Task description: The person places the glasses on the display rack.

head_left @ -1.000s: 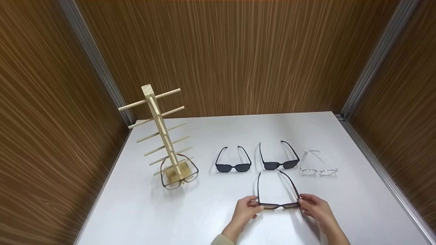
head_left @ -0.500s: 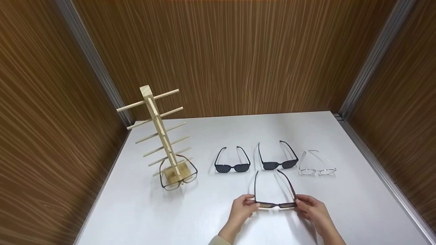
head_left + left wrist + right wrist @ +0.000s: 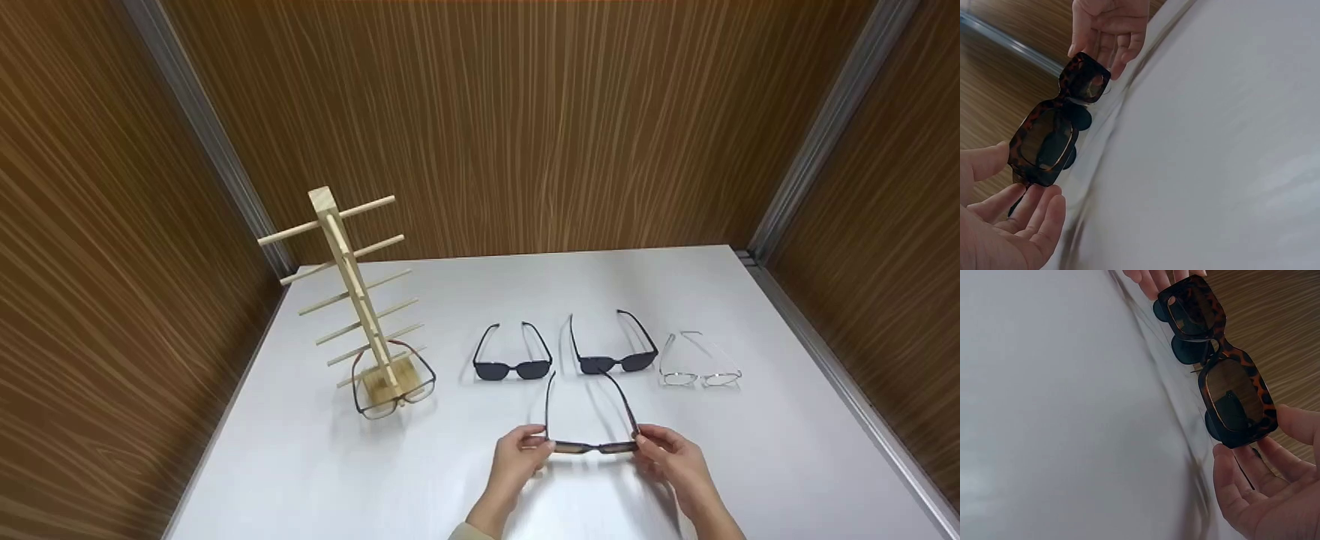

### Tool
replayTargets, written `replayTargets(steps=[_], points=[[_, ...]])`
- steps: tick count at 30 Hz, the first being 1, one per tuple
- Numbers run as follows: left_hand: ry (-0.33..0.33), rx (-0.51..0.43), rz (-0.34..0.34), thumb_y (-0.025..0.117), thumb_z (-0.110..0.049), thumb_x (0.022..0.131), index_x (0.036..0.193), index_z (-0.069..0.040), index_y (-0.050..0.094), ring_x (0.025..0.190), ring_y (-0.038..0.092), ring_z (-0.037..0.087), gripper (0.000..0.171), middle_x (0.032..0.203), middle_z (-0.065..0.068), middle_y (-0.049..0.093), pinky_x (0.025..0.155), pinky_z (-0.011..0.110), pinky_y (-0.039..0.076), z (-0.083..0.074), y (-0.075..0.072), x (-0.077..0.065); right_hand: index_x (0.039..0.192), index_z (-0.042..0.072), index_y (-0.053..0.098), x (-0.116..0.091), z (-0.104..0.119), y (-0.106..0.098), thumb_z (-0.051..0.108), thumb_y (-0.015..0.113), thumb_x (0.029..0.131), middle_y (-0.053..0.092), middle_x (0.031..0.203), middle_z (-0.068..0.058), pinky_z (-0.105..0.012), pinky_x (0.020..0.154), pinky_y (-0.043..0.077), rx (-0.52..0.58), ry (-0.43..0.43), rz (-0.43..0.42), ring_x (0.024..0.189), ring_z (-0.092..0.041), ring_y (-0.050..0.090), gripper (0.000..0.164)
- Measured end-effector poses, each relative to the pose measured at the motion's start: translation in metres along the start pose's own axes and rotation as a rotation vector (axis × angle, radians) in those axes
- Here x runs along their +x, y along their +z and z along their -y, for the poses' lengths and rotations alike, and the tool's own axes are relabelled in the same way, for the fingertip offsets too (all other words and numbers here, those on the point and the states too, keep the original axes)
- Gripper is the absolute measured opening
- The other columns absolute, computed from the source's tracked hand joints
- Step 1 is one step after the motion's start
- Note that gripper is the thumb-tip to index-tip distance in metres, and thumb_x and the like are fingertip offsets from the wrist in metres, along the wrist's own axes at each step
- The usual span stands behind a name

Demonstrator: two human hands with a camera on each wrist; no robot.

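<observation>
A pair of tortoiseshell sunglasses (image 3: pixel 574 448) with brown lenses is held by both hands, its temples unfolded and pointing away toward the back of the table. My left hand (image 3: pixel 516 463) pinches the left end of the frame between thumb and fingers. At the opposite hinge, my right hand (image 3: pixel 675 461) does the same. Both wrist views show the thick mottled frame (image 3: pixel 1030 135) from the front, with fingertips under its lower edge. In the head view, one temple tip overlaps the black sunglasses (image 3: pixel 637 362) lying behind.
Another pair of black sunglasses (image 3: pixel 534 370) and clear thin-rimmed glasses (image 3: pixel 721 379) lie unfolded on the white table (image 3: pixel 285 480). On the left stands a wooden peg rack (image 3: pixel 351 274), with brown-framed glasses (image 3: pixel 379 411) hanging low on it. Wood-grain panels (image 3: pixel 480 127) enclose the table.
Both hands have carried the tortoiseshell sunglasses to the left and slightly toward the back. The frame has tilted a little. Rack and other glasses stay in place.
</observation>
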State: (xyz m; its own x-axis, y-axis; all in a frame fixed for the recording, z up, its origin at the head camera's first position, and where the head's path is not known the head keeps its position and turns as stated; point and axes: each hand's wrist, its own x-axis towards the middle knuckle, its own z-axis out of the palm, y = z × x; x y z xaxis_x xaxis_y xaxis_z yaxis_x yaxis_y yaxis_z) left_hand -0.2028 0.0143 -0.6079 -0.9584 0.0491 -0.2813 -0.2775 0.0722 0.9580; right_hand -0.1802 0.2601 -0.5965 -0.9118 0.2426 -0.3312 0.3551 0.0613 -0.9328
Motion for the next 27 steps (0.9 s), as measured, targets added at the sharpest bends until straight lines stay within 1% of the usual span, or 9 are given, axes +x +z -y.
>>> replayTargets(steps=[3, 6, 9, 13, 19, 23, 27], points=[[-0.002, -0.003, -0.008, 0.073, -0.019, 0.079, 0.108, -0.008, 0.065, 0.074, 0.062, 0.013, 0.032, 0.089, 0.0, 0.064, 0.063, 0.03, 0.053, -0.002, -0.004, 0.0, 0.123, -0.003, 0.053, -0.001, 0.002, 0.004, 0.016, 0.067, 0.086, 0.064, 0.104, -0.009, -0.033, 0.068, 0.051, 0.018, -0.009, 0.0, 0.085, -0.022, 0.063, 0.044], [0.018, -0.016, -0.016, 0.073, -0.019, 0.08, 0.107, -0.007, 0.065, 0.074, 0.062, 0.014, 0.031, 0.089, 0.0, 0.064, 0.063, 0.031, 0.053, -0.002, -0.01, -0.001, 0.123, -0.004, 0.053, -0.002, 0.004, 0.01, 0.014, 0.067, 0.086, 0.063, 0.108, -0.012, -0.036, 0.073, 0.052, 0.036, -0.036, 0.007, 0.088, -0.024, 0.064, 0.044], [0.039, -0.034, -0.025, 0.073, -0.018, 0.08, 0.107, -0.005, 0.065, 0.074, 0.062, 0.014, 0.032, 0.089, 0.001, 0.065, 0.064, 0.032, 0.053, -0.003, -0.015, -0.002, 0.124, -0.004, 0.053, -0.003, 0.006, 0.016, 0.015, 0.067, 0.086, 0.062, 0.11, -0.012, -0.038, 0.076, 0.052, 0.046, -0.059, 0.009, 0.089, -0.023, 0.064, 0.045], [0.053, -0.057, -0.041, 0.073, -0.017, 0.08, 0.107, -0.003, 0.064, 0.077, 0.062, 0.014, 0.032, 0.091, 0.003, 0.065, 0.066, 0.032, 0.054, -0.004, -0.021, -0.004, 0.123, -0.005, 0.053, -0.004, 0.007, 0.023, 0.014, 0.067, 0.086, 0.062, 0.11, -0.014, -0.04, 0.077, 0.052, 0.076, -0.077, 0.012, 0.089, -0.023, 0.064, 0.044], [0.024, -0.069, -0.073, 0.073, -0.018, 0.079, 0.108, -0.003, 0.064, 0.079, 0.062, 0.015, 0.033, 0.091, 0.003, 0.064, 0.067, 0.032, 0.054, -0.008, -0.029, -0.008, 0.122, -0.005, 0.054, -0.007, 0.009, 0.032, 0.014, 0.067, 0.086, 0.062, 0.109, -0.015, -0.038, 0.074, 0.053, 0.084, -0.084, 0.024, 0.089, -0.024, 0.064, 0.042], [0.046, -0.087, -0.088, 0.074, -0.018, 0.079, 0.107, -0.002, 0.064, 0.078, 0.062, 0.015, 0.034, 0.091, 0.004, 0.065, 0.067, 0.033, 0.054, -0.01, -0.036, -0.011, 0.12, -0.004, 0.056, -0.007, 0.011, 0.037, 0.015, 0.068, 0.086, 0.063, 0.109, -0.017, -0.037, 0.073, 0.053, 0.086, -0.083, 0.039, 0.088, -0.024, 0.064, 0.041], [0.078, -0.12, -0.087, 0.074, -0.015, 0.079, 0.108, 0.001, 0.063, 0.077, 0.062, 0.015, 0.035, 0.09, 0.006, 0.065, 0.067, 0.035, 0.054, -0.012, -0.044, -0.013, 0.119, -0.002, 0.057, -0.006, 0.014, 0.043, 0.014, 0.067, 0.085, 0.064, 0.108, -0.016, -0.036, 0.073, 0.053, 0.089, -0.078, 0.052, 0.089, -0.024, 0.063, 0.038]])
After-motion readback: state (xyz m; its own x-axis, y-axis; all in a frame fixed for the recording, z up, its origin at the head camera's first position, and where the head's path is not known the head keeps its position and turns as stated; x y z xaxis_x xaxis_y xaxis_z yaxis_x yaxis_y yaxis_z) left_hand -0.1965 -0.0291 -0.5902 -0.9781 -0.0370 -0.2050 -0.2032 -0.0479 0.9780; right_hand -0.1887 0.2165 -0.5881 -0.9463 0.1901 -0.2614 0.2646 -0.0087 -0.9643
